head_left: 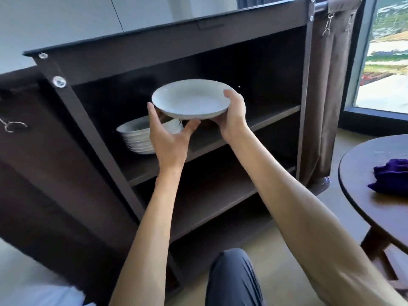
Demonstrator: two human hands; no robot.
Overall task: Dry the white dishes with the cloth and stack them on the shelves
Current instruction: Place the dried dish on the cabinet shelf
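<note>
I hold a shallow white dish (191,98) level in front of the dark brown shelf cart (141,51), at the height of its upper shelf (273,115). My left hand (169,138) supports the dish's left rim and underside. My right hand (234,113) grips its right rim with the thumb on top. Below and behind the dish, a stack of white dishes (138,138) stands on the left part of the upper shelf, partly hidden by my left hand. A purple cloth (390,175) lies crumpled on the round table at the right.
The round dark wooden table (362,195) stands close on the right. A brown fabric bag (331,85) hangs on the cart's right end, by a window. The cart's lower shelf (209,195) shows below. My knee (234,277) is at the bottom.
</note>
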